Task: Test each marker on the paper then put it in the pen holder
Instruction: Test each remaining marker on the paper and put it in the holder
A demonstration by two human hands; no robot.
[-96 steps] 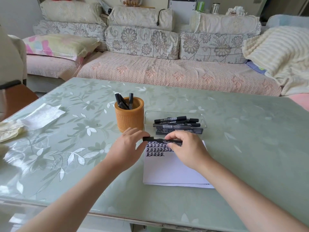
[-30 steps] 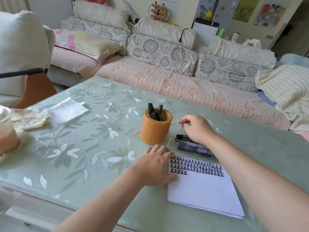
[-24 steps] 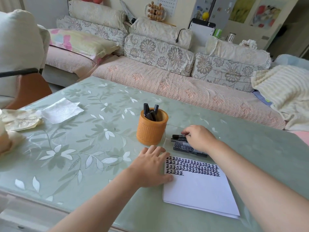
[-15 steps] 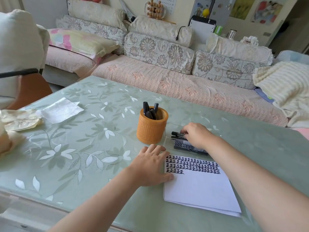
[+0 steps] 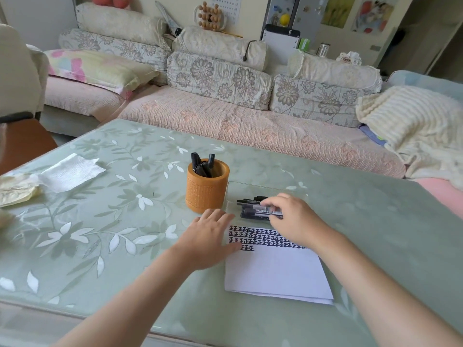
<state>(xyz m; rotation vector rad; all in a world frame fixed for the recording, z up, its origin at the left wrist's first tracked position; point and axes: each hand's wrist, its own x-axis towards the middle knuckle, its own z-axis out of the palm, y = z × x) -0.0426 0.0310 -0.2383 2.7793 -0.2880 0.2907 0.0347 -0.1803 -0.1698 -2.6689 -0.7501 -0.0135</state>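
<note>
Now: left hand (image 5: 208,239) flat, right hand (image 5: 293,221) on a marker (image 5: 263,211).
Orange pen holder (image 5: 207,189) on desk (image 5: 100,234), markers (image 5: 203,166) inside. Left fingers straight, resting on paper (image 5: 275,271) edge. Right fingers pinch the marker in the clear tray (image 5: 250,187), just behind the paper.

Left hand (image 5: 208,236), right hand (image 5: 293,219), both bare; forearms bare, nails seemingly short
</note>
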